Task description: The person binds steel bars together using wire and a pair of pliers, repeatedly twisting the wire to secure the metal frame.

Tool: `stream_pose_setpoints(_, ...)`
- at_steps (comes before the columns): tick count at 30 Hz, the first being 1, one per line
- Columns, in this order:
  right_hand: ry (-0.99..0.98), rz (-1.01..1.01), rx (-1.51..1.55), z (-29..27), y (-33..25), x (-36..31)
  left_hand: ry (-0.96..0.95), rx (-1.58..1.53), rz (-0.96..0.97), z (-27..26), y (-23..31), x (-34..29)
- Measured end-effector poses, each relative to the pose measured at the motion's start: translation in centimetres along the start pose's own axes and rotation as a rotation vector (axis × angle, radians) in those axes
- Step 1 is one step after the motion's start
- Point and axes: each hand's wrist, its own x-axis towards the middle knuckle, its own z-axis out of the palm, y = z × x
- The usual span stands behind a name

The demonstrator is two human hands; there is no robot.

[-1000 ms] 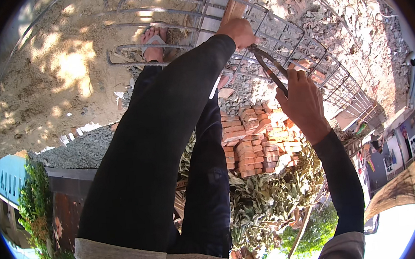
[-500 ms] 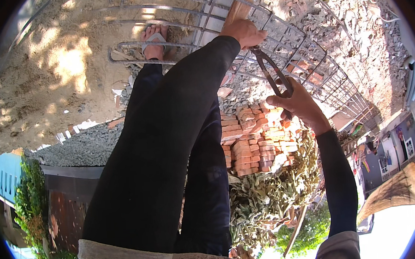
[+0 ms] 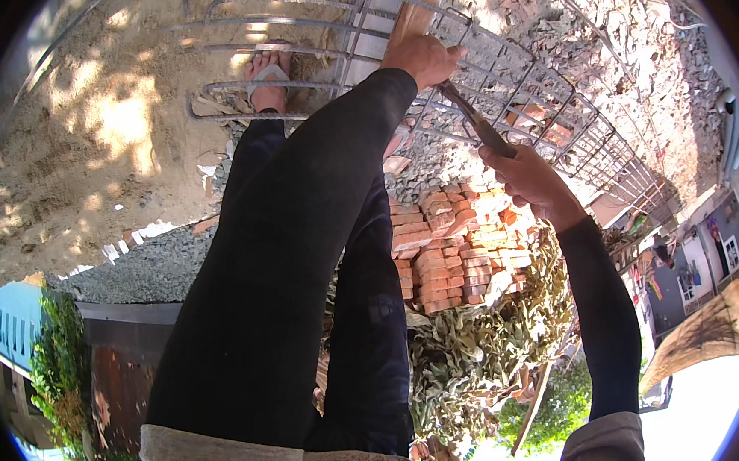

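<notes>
My left hand is closed around a bar of the steel rebar cage at the top of the view, in front of a wooden block. My right hand grips the handles of a pair of pincers, whose jaws reach up to the bar right beside my left hand. Both arms wear dark sleeves. My foot in a sandal stands on sandy ground beside the cage.
A stack of red bricks lies below the cage, with a pile of dry leaves under it. Grey gravel spreads at left beside a wall. Rubble-strewn ground lies at the upper right.
My right hand has closed the pincer handles and swung them toward the left hand. The left hand has stayed on the bar.
</notes>
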Motion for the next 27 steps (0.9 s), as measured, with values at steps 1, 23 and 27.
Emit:
stream_pose_setpoints(1, -0.176, 0.065, 0.373, -0.7, 2.5, 0.7, -0.016, 0.01, 0.063, 0.1, 1.5, -0.3)
stream_pose_setpoints(23, 0.817, -0.447, -1.286, 0.7, -0.4, -1.0, 0.091, -1.073, -0.434, 8.2, -3.5, -36.3)
stream_pose_setpoints(27, -0.082, 0.009, 0.126, 0.8, 0.7, 0.8, -0.069, -1.207, -0.53, 10.7, -4.6, -37.2)
